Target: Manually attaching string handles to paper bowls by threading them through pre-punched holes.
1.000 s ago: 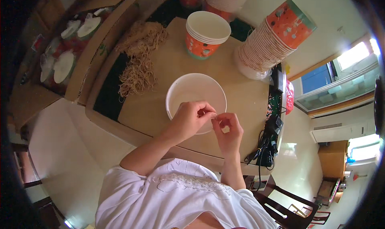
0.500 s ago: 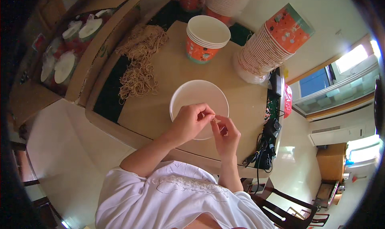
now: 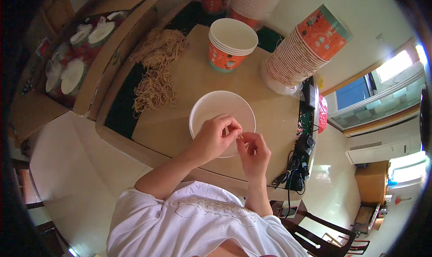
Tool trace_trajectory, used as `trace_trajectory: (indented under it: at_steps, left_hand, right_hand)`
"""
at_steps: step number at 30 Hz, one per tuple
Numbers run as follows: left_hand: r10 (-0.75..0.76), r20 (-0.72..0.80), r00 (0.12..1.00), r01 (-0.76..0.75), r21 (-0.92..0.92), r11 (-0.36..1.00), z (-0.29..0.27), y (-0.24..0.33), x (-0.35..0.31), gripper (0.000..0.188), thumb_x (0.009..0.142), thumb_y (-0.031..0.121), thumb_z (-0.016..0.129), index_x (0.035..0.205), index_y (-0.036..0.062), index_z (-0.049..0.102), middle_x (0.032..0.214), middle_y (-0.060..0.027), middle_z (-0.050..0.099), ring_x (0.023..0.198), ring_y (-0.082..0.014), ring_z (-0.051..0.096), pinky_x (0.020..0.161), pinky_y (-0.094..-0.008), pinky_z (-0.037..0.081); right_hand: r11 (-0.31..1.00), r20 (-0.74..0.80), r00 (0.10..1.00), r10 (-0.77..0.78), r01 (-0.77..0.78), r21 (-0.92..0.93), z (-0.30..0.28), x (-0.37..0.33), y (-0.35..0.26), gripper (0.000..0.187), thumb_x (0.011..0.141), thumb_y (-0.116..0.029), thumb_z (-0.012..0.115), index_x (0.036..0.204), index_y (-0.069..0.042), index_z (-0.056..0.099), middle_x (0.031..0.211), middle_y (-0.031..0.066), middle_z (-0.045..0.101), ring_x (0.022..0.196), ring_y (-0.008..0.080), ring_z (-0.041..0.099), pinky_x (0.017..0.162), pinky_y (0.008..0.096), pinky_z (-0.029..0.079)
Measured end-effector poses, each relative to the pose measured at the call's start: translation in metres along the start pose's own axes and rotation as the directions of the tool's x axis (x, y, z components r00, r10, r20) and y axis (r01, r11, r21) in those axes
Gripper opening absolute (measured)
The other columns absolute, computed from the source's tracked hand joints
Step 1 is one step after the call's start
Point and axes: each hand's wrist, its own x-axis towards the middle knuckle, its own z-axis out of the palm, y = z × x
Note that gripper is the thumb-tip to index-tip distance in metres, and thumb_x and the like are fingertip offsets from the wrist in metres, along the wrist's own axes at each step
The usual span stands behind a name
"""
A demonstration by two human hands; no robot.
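Observation:
A white-lined paper bucket [image 3: 219, 105] stands before me on the table, its mouth facing up. Over its near right part, my left hand [image 3: 213, 138] and my right hand [image 3: 254, 154] meet fingertip to fingertip. Both are closed in a pinch on a small bit of tan twine [image 3: 240, 136], most of which the fingers hide. To the left lies a tangled heap of tan twine [image 3: 155, 88]. Beyond the bucket is a short nested set of orange and green paper buckets [image 3: 227, 59].
A tall leaning stack of paper buckets [image 3: 299, 54] is at the back right, with more stacks behind. Black cables and adapters [image 3: 294, 167] lie along the right table edge. An open cardboard box [image 3: 101, 72] with wrapped buckets stands left. A dark chair [image 3: 321, 232] is at lower right.
Both hands keep their pinch over the bucket; the right fingertips have shifted very slightly. The bucket has moved a touch to the left.

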Motion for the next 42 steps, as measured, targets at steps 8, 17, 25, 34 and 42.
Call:
trace_trajectory:
  at_steps: [8,17,25,34,42]
  left_hand:
    - [0.018,0.029,0.999,-0.019,0.014,1.000,-0.001,0.003,0.001,0.007,0.083,0.006,0.062,0.083,-0.0001,0.060,0.081,-0.0082,0.060,0.065,-0.0154,0.058,0.057,-0.0278,0.046]
    - [-0.068,0.056,0.996,0.068,-0.014,0.998,0.001,0.004,-0.001,0.006,0.085,0.006,0.059,0.086,0.0005,0.056,0.078,-0.0105,0.062,0.067,-0.0211,0.061,0.060,-0.0323,0.048]
    - [0.052,-0.018,0.998,-0.051,0.070,0.996,0.003,-0.005,-0.001,0.006,0.087,0.005,0.056,0.086,0.0012,0.053,0.075,-0.0106,0.060,0.067,-0.0205,0.059,0.061,-0.0326,0.047]
    - [0.030,0.075,0.997,-0.038,0.106,0.994,-0.003,0.010,0.001,0.013,0.082,0.005,0.061,0.094,0.0009,0.056,0.088,-0.0132,0.062,0.077,-0.0250,0.063,0.066,-0.0348,0.050]
    - [0.166,0.100,0.981,-0.176,0.095,0.980,-0.001,-0.008,-0.002,0.015,0.080,0.002,0.064,0.094,0.0035,0.063,0.084,-0.0082,0.064,0.066,-0.0147,0.061,0.060,-0.0271,0.049]
  right_hand:
    - [1.000,-0.009,1.000,-0.010,0.010,-0.008,0.001,-0.001,0.006,0.007,0.080,-0.001,0.066,0.086,-0.003,0.064,0.066,-0.0037,0.057,0.055,0.0019,0.041,0.049,0.0173,0.033]
    - [0.997,-0.027,0.997,-0.073,0.072,-0.040,0.000,-0.001,0.002,0.004,0.080,-0.002,0.066,0.081,-0.002,0.063,0.063,-0.0003,0.054,0.052,0.0040,0.041,0.047,0.0193,0.033]
    - [0.992,-0.024,0.993,-0.113,0.111,-0.057,-0.001,-0.001,-0.003,0.006,0.079,-0.002,0.067,0.078,-0.001,0.062,0.062,0.0017,0.052,0.050,0.0068,0.039,0.045,0.0218,0.031]
    - [0.996,-0.029,0.997,-0.078,0.077,-0.038,-0.003,-0.002,0.007,0.003,0.080,-0.001,0.066,0.081,-0.001,0.063,0.063,0.0012,0.053,0.051,0.0061,0.041,0.046,0.0207,0.033]
    - [0.994,0.029,0.995,-0.098,0.100,-0.045,-0.005,-0.002,0.002,0.005,0.082,0.001,0.064,0.086,0.000,0.064,0.068,0.0027,0.055,0.053,0.0061,0.044,0.047,0.0211,0.035]
